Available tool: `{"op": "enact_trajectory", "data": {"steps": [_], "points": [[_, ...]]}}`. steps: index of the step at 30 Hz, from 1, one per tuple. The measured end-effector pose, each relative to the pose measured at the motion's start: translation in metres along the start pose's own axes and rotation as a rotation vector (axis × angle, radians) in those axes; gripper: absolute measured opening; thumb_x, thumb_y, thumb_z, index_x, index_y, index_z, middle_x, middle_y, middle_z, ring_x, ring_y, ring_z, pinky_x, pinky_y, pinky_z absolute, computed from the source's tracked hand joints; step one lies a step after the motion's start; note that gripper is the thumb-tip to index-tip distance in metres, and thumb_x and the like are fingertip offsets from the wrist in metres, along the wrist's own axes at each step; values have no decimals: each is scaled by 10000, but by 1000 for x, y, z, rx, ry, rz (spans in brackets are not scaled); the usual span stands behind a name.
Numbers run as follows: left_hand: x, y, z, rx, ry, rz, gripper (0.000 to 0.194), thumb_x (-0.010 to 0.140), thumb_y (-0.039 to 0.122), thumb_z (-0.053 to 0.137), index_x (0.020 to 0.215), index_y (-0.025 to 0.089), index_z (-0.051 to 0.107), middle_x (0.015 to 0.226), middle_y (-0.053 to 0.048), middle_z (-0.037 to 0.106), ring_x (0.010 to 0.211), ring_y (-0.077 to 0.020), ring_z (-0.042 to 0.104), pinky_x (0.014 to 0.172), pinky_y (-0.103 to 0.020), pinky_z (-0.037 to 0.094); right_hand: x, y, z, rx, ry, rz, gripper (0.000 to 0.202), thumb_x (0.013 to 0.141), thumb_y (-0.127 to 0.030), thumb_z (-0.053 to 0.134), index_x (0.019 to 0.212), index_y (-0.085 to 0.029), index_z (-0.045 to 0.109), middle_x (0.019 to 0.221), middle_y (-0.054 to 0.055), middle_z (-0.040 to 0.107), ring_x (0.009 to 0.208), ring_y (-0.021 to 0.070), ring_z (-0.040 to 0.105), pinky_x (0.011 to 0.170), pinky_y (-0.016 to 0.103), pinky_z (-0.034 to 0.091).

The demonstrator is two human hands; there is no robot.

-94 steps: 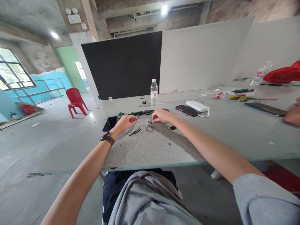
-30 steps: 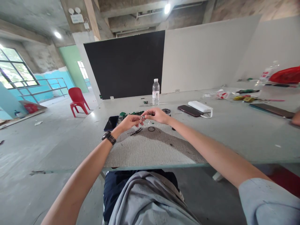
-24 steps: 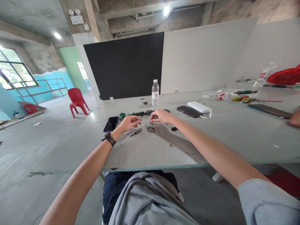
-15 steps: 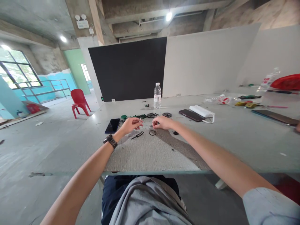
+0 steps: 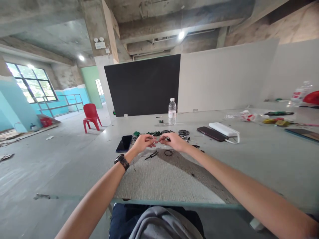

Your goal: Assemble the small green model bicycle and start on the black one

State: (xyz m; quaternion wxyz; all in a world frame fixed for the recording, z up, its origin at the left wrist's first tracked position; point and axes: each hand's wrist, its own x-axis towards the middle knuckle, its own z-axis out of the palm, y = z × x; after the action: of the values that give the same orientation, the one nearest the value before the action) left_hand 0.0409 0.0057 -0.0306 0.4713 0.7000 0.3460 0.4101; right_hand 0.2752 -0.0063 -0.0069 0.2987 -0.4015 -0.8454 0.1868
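Observation:
My left hand (image 5: 145, 142), with a black watch (image 5: 122, 161) on its wrist, is pinched around a small pale piece (image 5: 154, 137) too small to name. My right hand (image 5: 173, 141) is close beside it with its fingers pinched together; what they hold, if anything, is too small to make out. Just below the hands, a thin black ring (image 5: 168, 153) and black strips (image 5: 152, 155) lie on the table. Behind the hands are green parts (image 5: 136, 133) and a black spoked wheel (image 5: 183, 132); a second wheel is partly hidden by my right hand.
A dark phone (image 5: 124, 143) lies left of my hands. A clear water bottle (image 5: 172, 112) stands behind them. To the right are another phone (image 5: 211, 133) and a white power bank (image 5: 222, 129) with a loop cable. The table's front edge (image 5: 174, 203) runs near my lap.
My right hand has moved left and up toward my left hand, so the two are nearly touching. The camera view has tilted up and turned slightly left.

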Motion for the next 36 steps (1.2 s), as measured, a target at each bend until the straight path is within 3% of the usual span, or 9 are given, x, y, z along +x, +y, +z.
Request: {"op": "enact_trajectory", "data": {"steps": [10,16,27,36], "points": [[4,-7,0,27,-36,36,459,813,553,806,977,126,763,975,-124,777,841,-201,729,752,-313,588,-3,8,15,47,103,-16,132,897,-325,731,918,-197,752,948,73,795,893,239,724,835,351,497],[2,-11,3,75,16,85,376,830,504,772,935,143,787,919,-97,765,790,-189,680,708,-301,554,-4,8,18,127,96,2,103,880,-306,742,900,-207,758,926,54,804,875,225,725,836,344,503],[1,-11,5,-77,24,46,450,767,533,857,952,131,774,855,-82,750,773,-183,700,801,-346,588,-5,13,23,188,106,13,135,878,-337,734,911,-210,765,946,68,812,898,243,752,836,355,526],[0,-9,2,-92,75,72,379,787,465,865,938,130,771,838,-75,751,771,-173,701,822,-352,596,-3,12,21,293,67,37,329,841,-512,776,905,-190,758,926,91,795,857,237,721,799,358,527]]}}
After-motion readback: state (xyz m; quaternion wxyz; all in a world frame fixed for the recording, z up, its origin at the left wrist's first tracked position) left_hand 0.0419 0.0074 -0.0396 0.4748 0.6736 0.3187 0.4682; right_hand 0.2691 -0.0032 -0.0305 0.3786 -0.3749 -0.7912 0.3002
